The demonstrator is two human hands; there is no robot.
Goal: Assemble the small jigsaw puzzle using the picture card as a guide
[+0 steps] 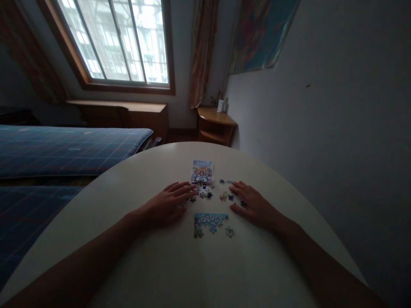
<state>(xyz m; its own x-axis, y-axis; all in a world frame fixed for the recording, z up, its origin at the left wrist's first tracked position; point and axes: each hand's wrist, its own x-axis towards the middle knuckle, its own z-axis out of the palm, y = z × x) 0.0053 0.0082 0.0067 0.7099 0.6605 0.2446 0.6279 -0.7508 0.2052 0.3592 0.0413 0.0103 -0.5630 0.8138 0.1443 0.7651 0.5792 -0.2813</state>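
Observation:
My left hand (168,203) lies flat on the table with its fingers stretched toward a cluster of loose jigsaw pieces (204,188). Opposite it, my right hand (252,203) rests open, its fingertips touching or partly covering another group of jigsaw pieces (224,196). Between and nearer than the hands sits a partly joined puzzle (210,220), blue with white lettering along its top. A single puzzle piece (229,232) lies apart at its lower right. Beyond the loose pieces is a small printed picture card (202,171). Some pieces are hidden under the fingers.
The round white table (205,273) spans the foreground. A bed with a blue plaid mattress (64,147) stands at the left, and a bare wall (337,141) rises at the right. Behind the table are a wooden corner shelf (216,116) and a barred window (115,42).

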